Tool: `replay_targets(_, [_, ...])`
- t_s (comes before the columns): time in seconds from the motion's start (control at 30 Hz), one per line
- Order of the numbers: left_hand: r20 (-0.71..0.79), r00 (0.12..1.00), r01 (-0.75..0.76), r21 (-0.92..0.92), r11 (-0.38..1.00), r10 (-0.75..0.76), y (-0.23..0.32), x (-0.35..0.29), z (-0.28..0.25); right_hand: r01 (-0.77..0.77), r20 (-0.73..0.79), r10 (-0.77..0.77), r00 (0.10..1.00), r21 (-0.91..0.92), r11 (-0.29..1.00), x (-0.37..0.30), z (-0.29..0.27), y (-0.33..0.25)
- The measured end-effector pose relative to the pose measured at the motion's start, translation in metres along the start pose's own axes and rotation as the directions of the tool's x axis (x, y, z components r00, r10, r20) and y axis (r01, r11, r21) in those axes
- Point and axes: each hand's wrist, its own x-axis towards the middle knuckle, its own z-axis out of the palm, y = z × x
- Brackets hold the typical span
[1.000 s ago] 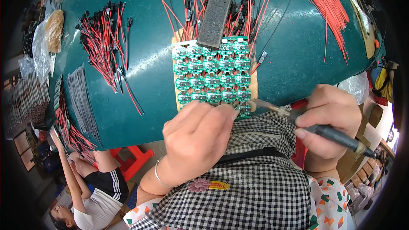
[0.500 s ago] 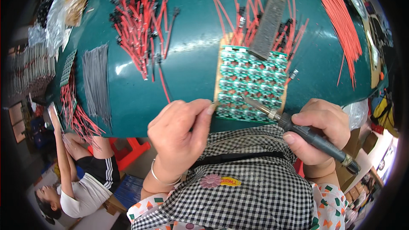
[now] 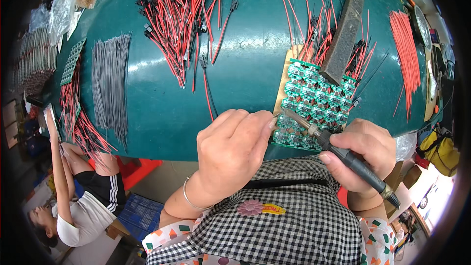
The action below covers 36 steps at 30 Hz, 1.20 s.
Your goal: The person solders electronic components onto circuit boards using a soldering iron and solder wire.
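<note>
Gripping the soldering iron, right over the green boards

Got the right hand (image 3: 367, 153) closed snugly round the handle of a soldering iron (image 3: 354, 164), pointing it up-left over a panel of green circuit boards (image 3: 319, 99) just beyond both grips. Got the left hand (image 3: 234, 143) pinched shut just beside the iron's tip; can't tell if on anything. Past the grips, seeing a dark bar (image 3: 344, 34) across the panel's far edge. Further left, a connector-wire pile (image 3: 179, 29), then grey wires (image 3: 110, 83); off right, red wires (image 3: 407, 61).
</note>
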Motion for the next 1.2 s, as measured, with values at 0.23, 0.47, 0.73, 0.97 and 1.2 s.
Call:
replay_targets(0.23, [-0.015, 1.0, -0.026, 0.041, 0.999, 0.027, -0.002, 0.003, 0.003, -0.025, 0.028, 0.025, 0.999, -0.015, 1.0, 0.005, -0.001, -0.005])
replay_targets(0.47, [-0.036, 0.999, 0.019, -0.018, 1.0, -0.02, 0.002, 0.005, -0.006, -0.083, -0.041, 0.085, 0.996, 0.049, 0.995, 0.003, -0.012, -0.002])
replay_targets(0.73, [0.059, 0.998, 0.023, -0.036, 0.999, -0.021, 0.004, 0.005, 0.0, -0.117, -0.013, 0.119, 0.993, 0.114, 0.987, 0.0, -0.016, 0.007])
replay_targets(0.97, [0.091, 0.996, 0.002, 0.004, 1.0, -0.002, 0.001, 0.006, 0.002, -0.05, 0.004, 0.05, 0.999, 0.158, 0.986, 0.003, -0.013, 0.011])
replay_targets(1.2, [0.019, 0.999, 0.049, -0.076, 0.996, -0.048, 0.004, 0.003, -0.004, -0.076, -0.02, 0.078, 0.997, 0.113, 0.991, 0.001, -0.021, 0.004])
